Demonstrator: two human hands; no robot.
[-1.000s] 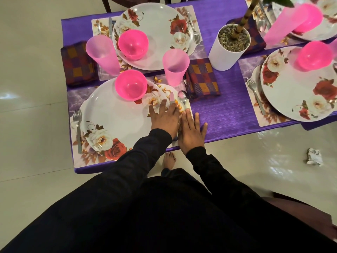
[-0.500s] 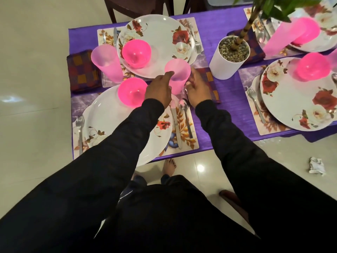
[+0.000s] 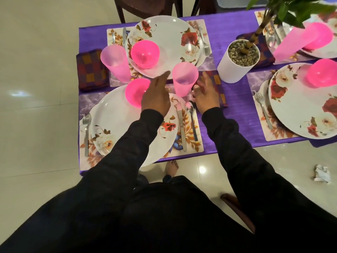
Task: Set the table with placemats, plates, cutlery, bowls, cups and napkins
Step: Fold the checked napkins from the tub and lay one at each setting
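1. Illumination is soft, even indoor light from overhead; colours stay saturated on the purple tablecloth [image 3: 235, 114].
2. Specular glare appears on the glossy floor [image 3: 36, 143]: a smeared patch at far left and a small round spot near the bare foot [image 3: 171, 168].
3. A small highlight marks the far plate [image 3: 164, 33].
4. Both hands, left [image 3: 155, 99] and right [image 3: 206, 95], show slight motion blur.
5. Wide-angle distortion bows the table edges outward.
6. The black sleeves [image 3: 255, 170] lose nearly all detail.

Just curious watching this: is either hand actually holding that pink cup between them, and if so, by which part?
Neither: left hand and right hand flank the pink cup, fingers open, gripping nothing.
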